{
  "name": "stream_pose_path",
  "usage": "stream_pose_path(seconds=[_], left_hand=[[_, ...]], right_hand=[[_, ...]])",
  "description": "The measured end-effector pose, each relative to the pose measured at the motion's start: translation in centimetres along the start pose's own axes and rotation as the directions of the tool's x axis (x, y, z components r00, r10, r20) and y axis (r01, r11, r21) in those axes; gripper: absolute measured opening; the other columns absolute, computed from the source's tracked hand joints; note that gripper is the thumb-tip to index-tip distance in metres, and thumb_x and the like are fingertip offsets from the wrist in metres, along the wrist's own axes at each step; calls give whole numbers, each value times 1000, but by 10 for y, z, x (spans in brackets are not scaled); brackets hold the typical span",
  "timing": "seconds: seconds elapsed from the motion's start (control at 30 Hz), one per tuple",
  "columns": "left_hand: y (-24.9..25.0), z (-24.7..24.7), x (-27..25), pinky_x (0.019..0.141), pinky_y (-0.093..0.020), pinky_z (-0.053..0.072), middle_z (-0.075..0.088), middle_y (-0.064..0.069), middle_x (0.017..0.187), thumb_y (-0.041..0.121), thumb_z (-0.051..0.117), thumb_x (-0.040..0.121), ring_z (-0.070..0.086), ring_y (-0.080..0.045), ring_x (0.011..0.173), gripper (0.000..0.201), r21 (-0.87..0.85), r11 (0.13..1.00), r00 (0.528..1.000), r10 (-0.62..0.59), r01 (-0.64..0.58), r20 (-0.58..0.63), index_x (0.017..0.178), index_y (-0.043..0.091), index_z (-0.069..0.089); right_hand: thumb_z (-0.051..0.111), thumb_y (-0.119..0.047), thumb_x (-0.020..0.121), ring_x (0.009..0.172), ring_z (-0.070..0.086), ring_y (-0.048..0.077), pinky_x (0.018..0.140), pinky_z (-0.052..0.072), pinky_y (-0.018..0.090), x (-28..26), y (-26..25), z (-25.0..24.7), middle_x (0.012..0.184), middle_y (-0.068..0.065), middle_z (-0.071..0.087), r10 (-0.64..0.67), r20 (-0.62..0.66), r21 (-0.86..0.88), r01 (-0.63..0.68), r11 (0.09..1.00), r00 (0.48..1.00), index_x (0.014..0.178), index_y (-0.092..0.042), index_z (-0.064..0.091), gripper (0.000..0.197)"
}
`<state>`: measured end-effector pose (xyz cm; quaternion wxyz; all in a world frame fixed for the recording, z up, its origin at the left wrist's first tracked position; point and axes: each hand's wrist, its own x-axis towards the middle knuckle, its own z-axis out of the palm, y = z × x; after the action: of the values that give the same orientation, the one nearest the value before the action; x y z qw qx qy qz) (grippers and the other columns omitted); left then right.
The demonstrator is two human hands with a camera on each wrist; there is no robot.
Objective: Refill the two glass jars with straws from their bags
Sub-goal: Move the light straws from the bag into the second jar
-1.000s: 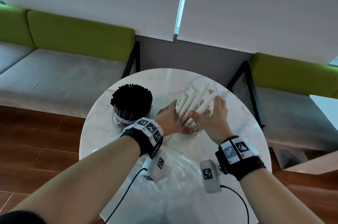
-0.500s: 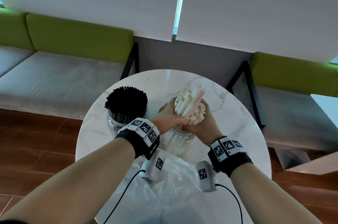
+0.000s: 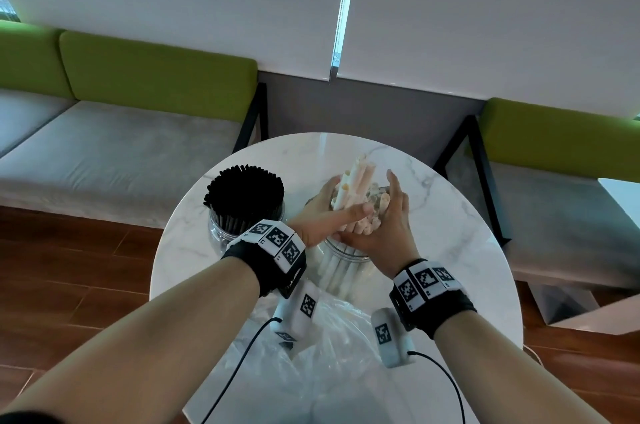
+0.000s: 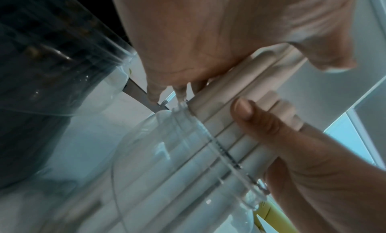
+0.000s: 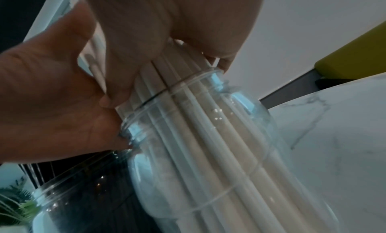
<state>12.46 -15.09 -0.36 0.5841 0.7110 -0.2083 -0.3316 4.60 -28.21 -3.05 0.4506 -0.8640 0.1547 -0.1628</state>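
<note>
On the round marble table [image 3: 440, 215] stand two glass jars. The left jar [image 3: 221, 233] is packed with black straws [image 3: 244, 193]. The right jar [image 3: 341, 271] holds a bundle of white straws [image 3: 353, 181], a few of which stick up higher than the rest. My left hand [image 3: 325, 215] grips the bundle above the rim from the left, thumb across its front. Cupping it from the right is my right hand [image 3: 388, 219], thumb [image 4: 250, 114] pressed on the straws and forefinger straight up. In the right wrist view the white straws [image 5: 208, 137] fan down inside the jar [image 5: 256, 121].
A crumpled clear plastic bag [image 3: 332, 337] lies on the near part of the table, under my wrists. Grey benches with green backrests [image 3: 156, 77] stand behind the table on both sides. A white tabletop corner [image 3: 623, 195] shows at the right, and the floor is wood.
The white straws leaned right and splayed out, then both hands gathered them upright in the jar. My right forefinger has since straightened and my left thumb has slid across the front.
</note>
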Motion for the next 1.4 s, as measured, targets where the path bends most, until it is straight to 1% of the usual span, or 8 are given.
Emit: stream_pose_path(seconds=[0.23,0.37,0.47,0.67,0.9,1.07,1.23,1.4], left_hand=[[0,-4,3,108,-33,34,32,-3,149,60,46,82,33,-18,136,77,86,993,985,95,-83,-143,146,25,22],[1,-3,-3,104,-22,36,43,6,139,42,55,89,40,-6,128,50,282,938,951,257,-204,-169,137,33,40],[-5,0,-6,105,-19,36,41,5,140,27,66,84,41,-6,126,62,394,890,948,295,-227,-120,139,29,38],[-4,-2,-6,97,-18,32,45,0,140,29,61,88,45,-5,116,72,366,925,982,151,-99,-116,146,22,21],[-1,1,6,99,-41,46,45,-6,139,40,43,96,51,-22,120,50,425,901,969,177,-89,-174,142,23,33],[-3,0,6,105,-35,39,48,-7,139,48,39,95,48,-22,124,53,449,891,973,156,-64,-172,142,26,32],[-2,-6,-2,112,-40,30,37,-2,146,49,42,93,35,-19,133,59,423,903,975,158,-79,-154,145,28,25],[-6,-12,-17,77,-15,46,45,5,120,32,65,82,57,-6,90,58,441,892,945,221,-97,-240,133,29,39]], right_hand=[[90,-36,56,140,26,23,110,35,42,-5,5,0,151,4,13,-166,-47,-171,155,973,985,148,-31,1,128],[71,-52,72,145,8,16,117,17,40,-7,7,-4,159,-2,8,-275,54,-393,274,878,960,151,-27,12,101],[52,-66,78,145,15,20,116,24,48,-6,9,-4,157,-2,23,-297,95,-424,308,852,950,150,-22,24,89],[88,-44,56,142,24,21,114,30,42,5,6,-11,156,6,20,-64,39,-170,70,983,997,152,-21,-1,133],[89,-36,57,104,38,0,77,32,-3,14,-7,-10,120,-12,32,-78,-37,-125,72,990,996,148,-25,20,115],[80,-58,57,118,35,17,104,38,34,4,-1,-5,125,-5,30,-194,-10,-381,176,908,981,141,-22,37,101],[52,-64,81,140,23,21,111,25,37,-7,4,-9,155,1,16,-341,80,-479,336,811,937,148,-18,24,86],[40,-53,93,143,24,23,111,35,45,-7,7,-10,152,2,32,-425,179,-559,447,698,887,144,-17,35,63]])
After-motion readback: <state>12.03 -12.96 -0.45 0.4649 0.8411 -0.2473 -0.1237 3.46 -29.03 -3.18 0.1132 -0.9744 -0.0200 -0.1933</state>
